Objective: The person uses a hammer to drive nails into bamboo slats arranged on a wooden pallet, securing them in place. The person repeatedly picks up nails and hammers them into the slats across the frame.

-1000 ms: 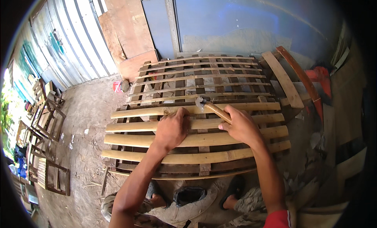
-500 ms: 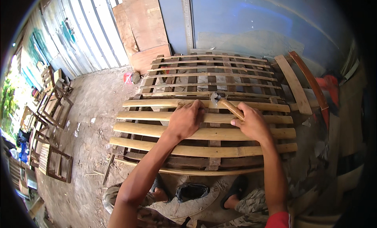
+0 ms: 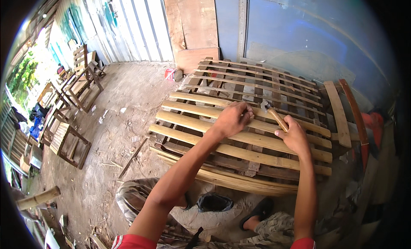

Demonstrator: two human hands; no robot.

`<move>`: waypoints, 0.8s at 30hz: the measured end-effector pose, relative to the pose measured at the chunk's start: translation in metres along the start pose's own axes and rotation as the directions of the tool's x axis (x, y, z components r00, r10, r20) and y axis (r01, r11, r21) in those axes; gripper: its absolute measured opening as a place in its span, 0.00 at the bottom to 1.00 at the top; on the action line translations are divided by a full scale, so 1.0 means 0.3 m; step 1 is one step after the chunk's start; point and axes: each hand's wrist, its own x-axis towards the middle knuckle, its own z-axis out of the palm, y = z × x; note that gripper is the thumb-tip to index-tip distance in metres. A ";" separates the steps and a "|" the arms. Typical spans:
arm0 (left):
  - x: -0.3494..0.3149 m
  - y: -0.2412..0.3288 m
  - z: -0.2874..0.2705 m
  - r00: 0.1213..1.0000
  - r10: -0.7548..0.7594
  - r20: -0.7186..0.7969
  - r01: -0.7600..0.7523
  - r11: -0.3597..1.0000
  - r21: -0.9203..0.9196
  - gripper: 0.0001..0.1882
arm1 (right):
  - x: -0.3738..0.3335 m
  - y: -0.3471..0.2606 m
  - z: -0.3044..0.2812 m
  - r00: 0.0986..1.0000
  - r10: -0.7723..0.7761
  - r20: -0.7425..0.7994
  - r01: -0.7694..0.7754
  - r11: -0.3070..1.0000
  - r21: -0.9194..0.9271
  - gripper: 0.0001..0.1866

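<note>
My right hand (image 3: 295, 136) grips a hammer (image 3: 278, 119) by its wooden handle. The metal head points away from me, over the farther slats of a wooden slatted frame (image 3: 252, 167). Pale bamboo slats (image 3: 192, 139) lie across the dark crosspieces, with gaps between them. Over the middle of these slats is my left hand (image 3: 234, 119), its fingers curled and the thumb pressed to them. Anything small inside that pinch is hidden. The hammer head is just right of the left hand, apart from it.
A black bag-like container (image 3: 215, 202) sits on the ground between my feet. Wooden chairs (image 3: 70, 139) stand at the left. Plywood sheets (image 3: 197, 28) lean on the wall behind, near a red-and-white can (image 3: 170, 74). Loose boards (image 3: 338, 114) lie at the right.
My view has turned left, so the frame appears farther right. My left hand's fingers have come off the slat surface into a raised curl. The hammer stays in my right hand.
</note>
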 end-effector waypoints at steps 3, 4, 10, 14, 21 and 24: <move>-0.019 0.009 0.001 0.999 0.038 -0.001 -0.038 0.998 0.043 0.10 | -0.010 0.018 0.013 0.999 -0.027 -0.024 0.026 0.999 -0.023 0.19; -0.017 0.017 -0.002 1.000 0.015 0.010 -0.016 0.999 0.032 0.10 | -0.010 0.022 0.010 0.999 -0.024 -0.025 0.023 0.999 -0.026 0.19; -0.021 0.031 0.025 0.999 -0.036 0.018 0.039 0.987 -0.156 0.09 | -0.010 0.010 0.008 0.999 -0.032 -0.018 0.031 0.999 -0.040 0.20; 0.027 0.074 0.024 0.977 -0.179 0.115 0.199 0.958 -0.206 0.10 | 0.030 0.048 0.012 1.000 -0.019 -0.017 0.018 1.000 -0.017 0.23; 0.040 0.062 0.061 0.981 -0.160 0.113 0.180 0.964 -0.193 0.12 | 0.059 0.078 0.006 0.998 0.061 0.013 -0.061 0.998 -0.002 0.24; 0.037 0.067 0.066 0.976 -0.175 0.127 0.197 0.962 -0.189 0.12 | 0.066 0.101 0.010 0.996 0.079 0.033 -0.079 0.997 0.009 0.27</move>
